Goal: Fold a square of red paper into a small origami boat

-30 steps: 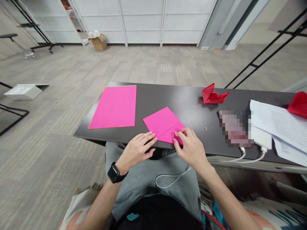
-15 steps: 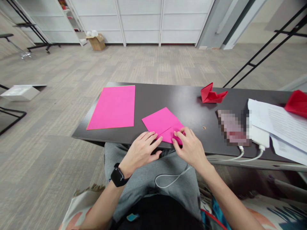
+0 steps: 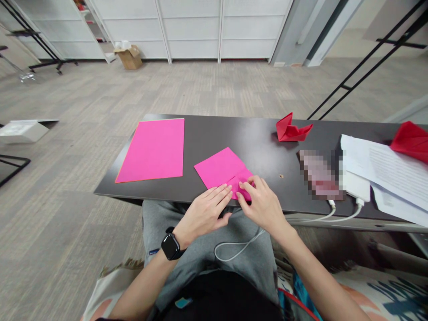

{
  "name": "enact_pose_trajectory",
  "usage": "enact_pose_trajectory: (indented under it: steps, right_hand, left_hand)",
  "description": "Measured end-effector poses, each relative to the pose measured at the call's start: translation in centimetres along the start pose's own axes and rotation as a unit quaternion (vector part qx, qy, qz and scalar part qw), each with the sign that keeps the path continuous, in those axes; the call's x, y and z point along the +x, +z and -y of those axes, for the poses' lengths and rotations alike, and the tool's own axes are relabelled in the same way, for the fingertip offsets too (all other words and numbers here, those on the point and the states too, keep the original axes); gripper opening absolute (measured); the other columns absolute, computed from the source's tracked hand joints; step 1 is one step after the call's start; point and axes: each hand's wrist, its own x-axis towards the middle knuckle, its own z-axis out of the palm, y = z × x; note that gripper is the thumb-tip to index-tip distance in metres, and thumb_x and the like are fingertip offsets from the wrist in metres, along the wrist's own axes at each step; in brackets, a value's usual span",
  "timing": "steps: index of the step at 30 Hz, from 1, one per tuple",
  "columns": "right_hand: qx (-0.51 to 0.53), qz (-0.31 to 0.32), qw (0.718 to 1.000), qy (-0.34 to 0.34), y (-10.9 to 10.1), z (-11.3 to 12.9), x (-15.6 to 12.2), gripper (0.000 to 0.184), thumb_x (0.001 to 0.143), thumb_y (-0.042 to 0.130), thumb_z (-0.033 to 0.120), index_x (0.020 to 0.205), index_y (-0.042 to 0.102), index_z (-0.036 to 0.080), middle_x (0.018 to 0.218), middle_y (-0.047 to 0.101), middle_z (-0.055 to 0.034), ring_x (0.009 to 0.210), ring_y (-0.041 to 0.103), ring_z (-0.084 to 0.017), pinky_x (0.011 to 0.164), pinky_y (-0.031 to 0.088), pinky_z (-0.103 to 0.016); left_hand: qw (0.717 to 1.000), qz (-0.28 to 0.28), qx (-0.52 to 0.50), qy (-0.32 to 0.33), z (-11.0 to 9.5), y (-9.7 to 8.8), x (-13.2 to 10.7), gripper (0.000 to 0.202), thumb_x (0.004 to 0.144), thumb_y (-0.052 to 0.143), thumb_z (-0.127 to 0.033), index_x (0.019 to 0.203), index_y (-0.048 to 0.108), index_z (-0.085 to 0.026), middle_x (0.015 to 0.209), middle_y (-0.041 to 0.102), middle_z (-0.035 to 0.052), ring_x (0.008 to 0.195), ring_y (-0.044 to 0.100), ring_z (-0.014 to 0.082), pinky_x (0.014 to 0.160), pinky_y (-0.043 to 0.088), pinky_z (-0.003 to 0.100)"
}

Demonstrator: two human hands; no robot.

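Note:
A folded sheet of pink paper (image 3: 219, 167) lies at an angle by the table's near edge, with a flap turned over along its lower right side. My left hand (image 3: 203, 211) rests flat on the lower edge of that paper, fingers stretched out and side by side. At the paper's right corner my right hand (image 3: 262, 203) is closed, thumb and curled fingers on the folded flap. The corner under my right fingers is partly hidden. Left of the hands lies a stack of coloured paper (image 3: 152, 149) with a pink sheet on top.
On the dark table (image 3: 203, 133) stands a folded red paper boat (image 3: 290, 129). To its right are a blurred-out phone (image 3: 321, 174), a white charger (image 3: 357, 185) with cables, printed sheets (image 3: 397, 169) and another red folded paper (image 3: 411, 140). A white cable (image 3: 234, 258) loops over my lap.
My left hand has slid right along the paper's lower edge, closer to my right hand, its fingers now closer together. My right hand stays at the corner. The view has shifted slightly.

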Motion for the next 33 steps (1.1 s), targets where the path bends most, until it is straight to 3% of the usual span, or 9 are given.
enact_pose_trajectory:
  steps: [3, 6, 9, 12, 16, 22, 33]
  right_hand:
    - [-0.025, -0.024, 0.999, 0.022, -0.7, 0.8, -0.8, 0.031, 0.094, 0.055, 0.027, 0.120, 0.063, 0.015, 0.115, 0.062, -0.0169, 0.106, 0.060, -0.032, 0.090, 0.052, -0.049]
    - [-0.042, -0.054, 0.998, -0.004, -1.1, 2.3, -2.5, 0.050, 0.096, 0.049, 0.024, 0.145, 0.045, 0.014, 0.144, 0.052, -0.0194, 0.137, 0.044, -0.037, 0.112, 0.034, -0.063]
    - [-0.011, 0.010, 0.996, -0.084, -0.5, 3.5, -4.2, 0.062, 0.098, 0.045, 0.023, 0.156, 0.027, 0.010, 0.155, 0.043, -0.0188, 0.147, 0.035, -0.030, 0.119, 0.031, -0.054]
    - [-0.017, 0.043, 0.993, -0.106, 0.6, 3.5, -5.0, 0.068, 0.098, 0.044, 0.025, 0.159, 0.018, 0.007, 0.157, 0.040, -0.0193, 0.148, 0.033, -0.029, 0.119, 0.033, -0.051]
    - [-0.035, 0.056, 0.990, -0.122, 1.0, 2.3, -5.3, 0.068, 0.098, 0.044, 0.024, 0.159, 0.019, 0.005, 0.158, 0.039, -0.0187, 0.148, 0.033, -0.028, 0.119, 0.035, -0.048]
    - [-0.051, 0.073, 0.988, -0.126, 0.0, 0.9, -6.1, 0.065, 0.098, 0.044, 0.022, 0.158, 0.023, 0.007, 0.160, 0.036, -0.0162, 0.149, 0.032, -0.026, 0.119, 0.033, -0.046]
    - [-0.093, 0.067, 0.985, -0.127, -1.3, -2.3, -8.3, 0.062, 0.098, 0.044, 0.015, 0.157, 0.025, 0.012, 0.159, 0.039, -0.0123, 0.146, 0.038, -0.021, 0.124, 0.016, -0.047]
  left_hand:
    - [1.000, 0.006, -0.002, 0.004, 0.1, -0.1, 0.0, 0.052, 0.096, 0.051, -0.031, 0.143, 0.046, -0.008, 0.154, 0.047, 0.0141, 0.145, 0.042, 0.0249, 0.121, 0.035, 0.040]
    - [1.000, 0.004, -0.013, 0.007, 0.0, -0.2, 0.0, 0.056, 0.095, 0.051, -0.030, 0.145, 0.044, -0.007, 0.154, 0.045, 0.0154, 0.145, 0.041, 0.0252, 0.121, 0.035, 0.040]
    - [1.000, 0.006, -0.023, 0.001, 0.0, -0.1, 0.0, 0.058, 0.094, 0.051, -0.029, 0.147, 0.041, -0.007, 0.155, 0.045, 0.0165, 0.146, 0.041, 0.0248, 0.120, 0.036, 0.039]
    - [0.999, 0.008, -0.031, -0.010, -0.1, -0.1, 0.0, 0.059, 0.094, 0.050, -0.028, 0.148, 0.040, -0.008, 0.154, 0.046, 0.0160, 0.145, 0.041, 0.0239, 0.120, 0.036, 0.039]
    - [0.999, 0.008, -0.030, -0.009, -0.1, -0.2, 0.0, 0.059, 0.092, 0.051, -0.029, 0.146, 0.042, -0.007, 0.153, 0.047, 0.0168, 0.145, 0.042, 0.0250, 0.120, 0.036, 0.040]
    - [1.000, 0.011, -0.020, -0.005, -0.1, -0.3, -0.1, 0.059, 0.091, 0.051, -0.028, 0.145, 0.043, -0.005, 0.154, 0.046, 0.0160, 0.145, 0.041, 0.0252, 0.121, 0.034, 0.039]
    - [1.000, 0.010, -0.022, -0.006, -0.1, -0.2, -0.1, 0.061, 0.091, 0.053, -0.029, 0.147, 0.041, -0.006, 0.156, 0.043, 0.0156, 0.146, 0.039, 0.0246, 0.121, 0.033, 0.040]
